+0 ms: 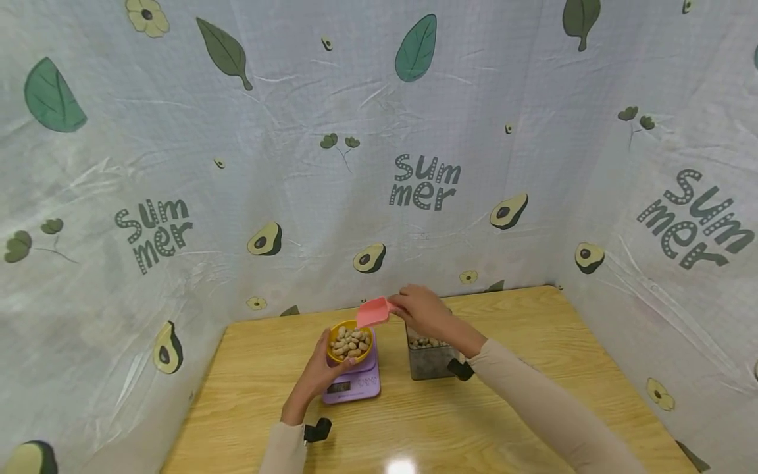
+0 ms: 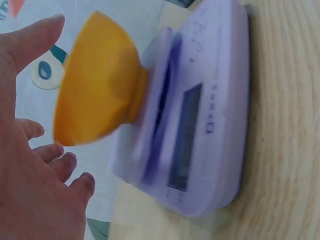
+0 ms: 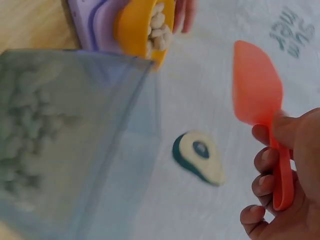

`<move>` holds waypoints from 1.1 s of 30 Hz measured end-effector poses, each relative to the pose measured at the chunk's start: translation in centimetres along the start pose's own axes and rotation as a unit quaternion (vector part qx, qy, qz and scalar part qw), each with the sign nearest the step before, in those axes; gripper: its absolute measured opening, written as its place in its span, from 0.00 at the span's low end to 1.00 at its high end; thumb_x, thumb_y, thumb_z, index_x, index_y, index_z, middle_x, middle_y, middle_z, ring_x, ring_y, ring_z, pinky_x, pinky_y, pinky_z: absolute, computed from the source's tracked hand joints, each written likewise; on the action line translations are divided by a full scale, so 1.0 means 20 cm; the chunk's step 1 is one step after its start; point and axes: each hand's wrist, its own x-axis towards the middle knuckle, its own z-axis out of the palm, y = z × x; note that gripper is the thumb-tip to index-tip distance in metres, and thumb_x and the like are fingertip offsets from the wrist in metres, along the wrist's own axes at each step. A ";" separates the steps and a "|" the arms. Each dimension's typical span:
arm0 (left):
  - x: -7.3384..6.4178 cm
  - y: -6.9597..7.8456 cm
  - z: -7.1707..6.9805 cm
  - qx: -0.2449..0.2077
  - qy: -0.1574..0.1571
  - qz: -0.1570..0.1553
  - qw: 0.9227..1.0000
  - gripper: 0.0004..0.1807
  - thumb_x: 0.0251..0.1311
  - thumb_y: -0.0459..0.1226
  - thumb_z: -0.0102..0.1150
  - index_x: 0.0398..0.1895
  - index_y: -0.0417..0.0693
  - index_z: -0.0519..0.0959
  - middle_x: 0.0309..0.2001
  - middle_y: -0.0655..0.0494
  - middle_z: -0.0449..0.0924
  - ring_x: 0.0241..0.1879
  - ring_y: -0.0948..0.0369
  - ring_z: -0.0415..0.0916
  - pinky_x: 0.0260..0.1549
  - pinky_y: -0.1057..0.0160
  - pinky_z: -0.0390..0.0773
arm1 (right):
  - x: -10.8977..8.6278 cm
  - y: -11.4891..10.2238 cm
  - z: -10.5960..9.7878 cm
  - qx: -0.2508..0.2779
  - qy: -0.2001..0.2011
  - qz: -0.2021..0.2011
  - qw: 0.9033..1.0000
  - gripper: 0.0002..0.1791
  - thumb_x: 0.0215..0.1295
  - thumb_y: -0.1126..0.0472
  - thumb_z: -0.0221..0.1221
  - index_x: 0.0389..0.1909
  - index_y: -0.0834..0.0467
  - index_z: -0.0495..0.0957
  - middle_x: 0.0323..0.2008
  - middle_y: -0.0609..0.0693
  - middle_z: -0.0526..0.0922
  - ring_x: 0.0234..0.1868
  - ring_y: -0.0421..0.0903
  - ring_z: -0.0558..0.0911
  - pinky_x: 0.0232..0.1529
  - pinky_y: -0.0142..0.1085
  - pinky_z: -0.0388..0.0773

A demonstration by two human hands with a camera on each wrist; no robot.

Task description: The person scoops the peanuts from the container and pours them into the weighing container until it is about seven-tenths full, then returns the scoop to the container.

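Observation:
A yellow bowl (image 2: 97,82) of unshelled peanuts (image 1: 351,342) stands on a purple kitchen scale (image 1: 364,388). Around the bowl's near left side lies my left hand (image 1: 318,373), thumb and fingers spread beside the rim; the left wrist view shows the fingers loosely bent, not gripping it. My right hand (image 1: 422,311) grips the handle of a pink scoop (image 1: 373,313), held up in the air at the right of the bowl, its blade toward the bowl. In the head view no peanuts show in the scoop.
Right of the scale is a clear grey bin (image 1: 431,365) with peanuts in it, partly under my right forearm. Both stand on a wooden table (image 1: 249,382). A white printed sheet (image 1: 308,197) hangs behind and at both sides.

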 end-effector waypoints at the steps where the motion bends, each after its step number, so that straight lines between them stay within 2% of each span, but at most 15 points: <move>1: 0.00 0.01 -0.01 0.000 0.003 0.006 1.000 0.58 0.58 0.55 0.66 0.79 0.42 0.40 0.78 0.36 0.41 0.75 0.35 0.47 0.69 0.35 0.55 | -0.04 0.03 0.00 0.023 0.014 0.008 1.000 0.14 0.72 0.53 0.55 0.51 0.52 0.83 0.33 0.46 0.80 0.35 0.44 0.77 0.39 0.39 0.75; 5: -0.02 0.07 -0.03 0.002 0.018 0.033 0.999 0.55 0.61 0.54 0.62 0.79 0.44 0.41 0.79 0.40 0.39 0.76 0.37 0.44 0.70 0.35 0.53 | -0.19 0.13 0.01 0.084 0.053 0.043 0.994 0.14 0.70 0.58 0.58 0.54 0.55 0.81 0.35 0.47 0.81 0.34 0.43 0.76 0.34 0.38 0.73; 10: -0.04 0.16 -0.04 0.007 0.030 0.066 0.997 0.51 0.63 0.54 0.59 0.80 0.47 0.41 0.80 0.43 0.39 0.77 0.39 0.43 0.70 0.34 0.52 | -0.36 0.22 -0.02 0.120 0.075 0.072 0.987 0.15 0.69 0.59 0.59 0.54 0.56 0.81 0.44 0.50 0.85 0.41 0.47 0.81 0.40 0.43 0.78; 16: -0.08 0.25 -0.05 0.057 0.019 0.095 0.994 0.50 0.64 0.52 0.60 0.80 0.50 0.42 0.80 0.45 0.37 0.76 0.39 0.46 0.67 0.34 0.59 | -0.49 0.29 -0.04 0.094 0.074 0.112 0.986 0.13 0.69 0.56 0.59 0.49 0.58 0.80 0.42 0.51 0.84 0.41 0.48 0.81 0.40 0.44 0.78; 20: -0.09 0.31 -0.05 0.087 0.016 0.100 0.991 0.50 0.63 0.53 0.60 0.80 0.55 0.42 0.81 0.49 0.36 0.77 0.41 0.45 0.66 0.35 0.62 | -0.52 0.32 -0.02 0.045 0.064 0.099 0.992 0.12 0.66 0.58 0.62 0.47 0.58 0.82 0.43 0.52 0.84 0.43 0.51 0.81 0.42 0.46 0.80; 25: -0.09 0.39 -0.03 0.100 0.013 0.122 0.987 0.49 0.63 0.54 0.60 0.80 0.53 0.44 0.80 0.48 0.39 0.76 0.40 0.48 0.65 0.35 0.63 | -0.49 0.33 0.04 -0.009 0.043 0.082 0.996 0.09 0.62 0.57 0.66 0.42 0.54 0.85 0.36 0.48 0.79 0.35 0.45 0.76 0.35 0.40 0.73; 29: -0.08 0.42 0.01 0.112 0.004 0.124 0.986 0.48 0.64 0.54 0.59 0.80 0.52 0.45 0.80 0.47 0.41 0.75 0.39 0.51 0.64 0.34 0.64 | -0.46 0.32 0.08 -0.019 0.017 0.087 0.996 0.08 0.62 0.54 0.66 0.40 0.52 0.85 0.35 0.46 0.76 0.36 0.44 0.73 0.35 0.40 0.67; 33: -0.06 0.44 0.04 0.127 -0.004 0.125 0.984 0.47 0.65 0.57 0.56 0.80 0.54 0.45 0.80 0.49 0.41 0.76 0.40 0.49 0.65 0.35 0.64 | -0.44 0.31 0.11 -0.014 -0.003 0.091 0.996 0.07 0.64 0.54 0.64 0.40 0.50 0.85 0.39 0.48 0.75 0.40 0.47 0.73 0.38 0.43 0.66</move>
